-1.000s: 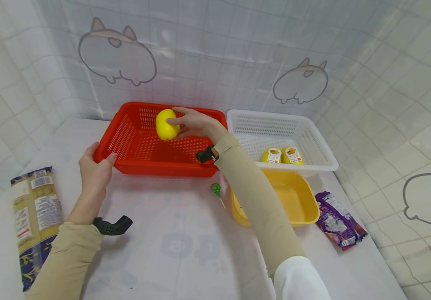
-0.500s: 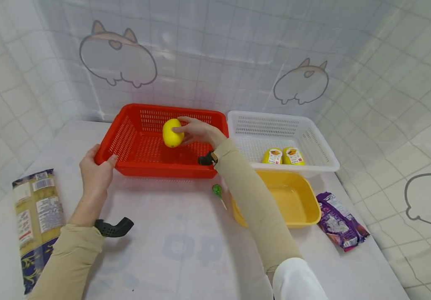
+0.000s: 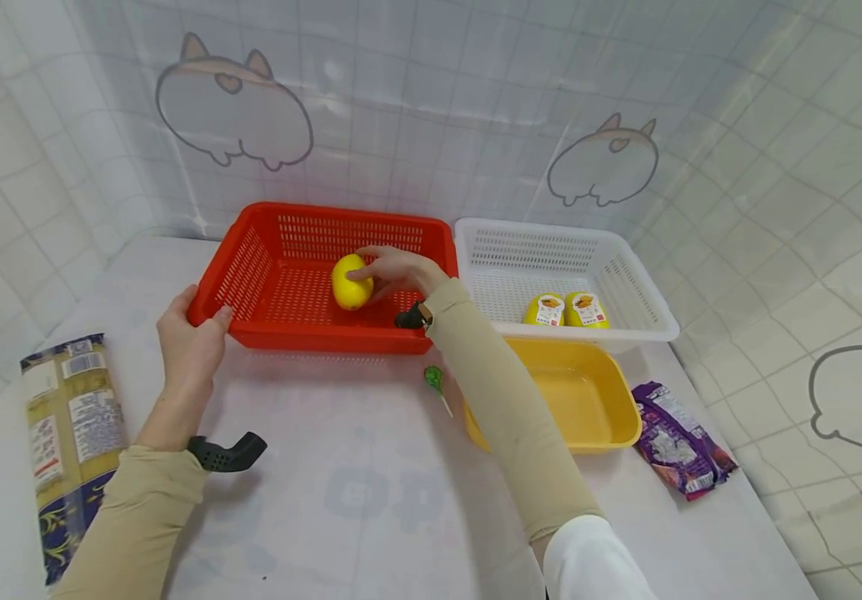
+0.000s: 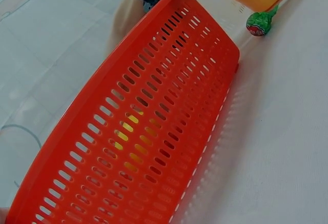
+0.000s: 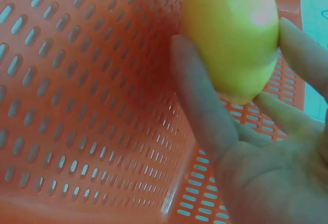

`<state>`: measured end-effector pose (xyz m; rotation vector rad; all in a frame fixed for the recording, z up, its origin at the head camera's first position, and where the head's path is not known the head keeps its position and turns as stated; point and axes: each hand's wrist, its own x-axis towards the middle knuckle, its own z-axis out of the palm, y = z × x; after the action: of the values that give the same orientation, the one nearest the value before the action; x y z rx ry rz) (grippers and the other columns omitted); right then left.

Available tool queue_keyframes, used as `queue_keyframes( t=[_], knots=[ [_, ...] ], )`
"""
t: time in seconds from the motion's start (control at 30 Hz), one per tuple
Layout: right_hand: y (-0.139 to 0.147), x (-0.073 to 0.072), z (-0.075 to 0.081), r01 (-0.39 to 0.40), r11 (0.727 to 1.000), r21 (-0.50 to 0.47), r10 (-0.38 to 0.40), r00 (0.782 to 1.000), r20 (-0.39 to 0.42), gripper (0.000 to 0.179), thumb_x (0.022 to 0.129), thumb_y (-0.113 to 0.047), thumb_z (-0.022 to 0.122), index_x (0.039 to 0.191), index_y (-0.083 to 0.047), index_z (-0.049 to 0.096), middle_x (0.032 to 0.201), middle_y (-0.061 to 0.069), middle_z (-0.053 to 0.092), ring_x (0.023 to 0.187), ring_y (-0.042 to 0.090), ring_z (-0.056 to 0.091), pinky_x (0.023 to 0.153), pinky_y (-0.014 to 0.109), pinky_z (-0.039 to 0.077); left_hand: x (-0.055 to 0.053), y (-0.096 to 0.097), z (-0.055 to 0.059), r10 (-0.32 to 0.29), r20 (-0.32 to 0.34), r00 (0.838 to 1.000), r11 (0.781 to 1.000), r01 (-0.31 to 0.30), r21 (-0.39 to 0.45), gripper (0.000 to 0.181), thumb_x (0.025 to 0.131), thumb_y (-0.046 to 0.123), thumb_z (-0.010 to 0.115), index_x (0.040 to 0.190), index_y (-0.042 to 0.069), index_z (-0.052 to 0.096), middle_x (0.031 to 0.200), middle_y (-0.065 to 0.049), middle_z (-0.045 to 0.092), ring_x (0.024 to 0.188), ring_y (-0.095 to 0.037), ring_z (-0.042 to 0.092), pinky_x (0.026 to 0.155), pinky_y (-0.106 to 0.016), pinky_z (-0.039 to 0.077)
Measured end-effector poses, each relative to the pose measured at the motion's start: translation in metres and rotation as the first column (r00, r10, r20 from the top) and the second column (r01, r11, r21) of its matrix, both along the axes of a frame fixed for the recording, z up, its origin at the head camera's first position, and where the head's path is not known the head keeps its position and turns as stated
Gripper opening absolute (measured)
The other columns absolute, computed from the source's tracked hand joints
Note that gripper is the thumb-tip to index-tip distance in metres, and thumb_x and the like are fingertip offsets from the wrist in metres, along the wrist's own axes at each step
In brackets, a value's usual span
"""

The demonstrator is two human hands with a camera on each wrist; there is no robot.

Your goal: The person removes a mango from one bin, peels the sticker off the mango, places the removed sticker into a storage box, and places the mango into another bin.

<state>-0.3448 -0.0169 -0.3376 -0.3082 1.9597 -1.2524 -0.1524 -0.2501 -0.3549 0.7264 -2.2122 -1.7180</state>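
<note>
My right hand (image 3: 397, 271) holds a smooth yellow oval fruit (image 3: 352, 282) between thumb and fingers, low inside the red plastic basket (image 3: 326, 337). In the right wrist view, the thumb and fingertips press the sides of the fruit (image 5: 233, 39), close to the slotted basket wall (image 5: 72, 106). My left hand (image 3: 192, 337) grips the left front corner of the basket, thumb over the rim. Through the slots of the basket side (image 4: 154, 111), the left wrist view shows bits of yellow. Only a sliver of the left hand appears there, at the bottom left corner.
Right of the red basket stands a white basket (image 3: 644, 292) holding two labelled yellow fruits (image 3: 548, 310). A yellow tub (image 3: 602, 400) sits before it, beside a purple packet (image 3: 679, 442). A green lollipop (image 3: 433, 378) lies near the tub. Far left is a long package (image 3: 74, 433).
My right hand has lowered the yellow fruit deeper into the red basket and moved slightly right. The left hand stays on the basket's corner.
</note>
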Motion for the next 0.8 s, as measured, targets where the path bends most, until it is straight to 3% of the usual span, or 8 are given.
queue_keyframes(
  t=[0.2,0.8],
  knots=[
    [0.0013,-0.0004,-0.0017,-0.032,0.998,0.055,0.032,0.999,0.003,0.076,0.095,-0.025,0.069,0.158,-0.022,0.027,0.146,0.009,0.043,0.112,0.029,0.062,0.104,0.043,0.051,-0.0011,-0.0009,-0.0017,0.002,-0.004,1.000,1.000,-0.002,-0.001,0.064,0.104,0.023,0.045,0.161,0.018,0.016,0.165,-0.004,0.025,0.147,-0.025,0.032,0.116,-0.035,0.037],
    [0.0033,0.0024,-0.0024,-0.062,0.994,0.086,0.064,0.998,-0.023,0.076,0.091,-0.028,0.073,0.155,-0.018,0.033,0.141,0.008,0.047,0.109,0.028,0.064,0.099,0.040,0.055,-0.0005,-0.0013,-0.0027,0.003,0.008,1.000,1.000,-0.003,-0.010,0.065,0.104,0.025,0.046,0.162,0.019,0.015,0.165,-0.005,0.025,0.147,-0.026,0.032,0.116,-0.036,0.037]
  ],
)
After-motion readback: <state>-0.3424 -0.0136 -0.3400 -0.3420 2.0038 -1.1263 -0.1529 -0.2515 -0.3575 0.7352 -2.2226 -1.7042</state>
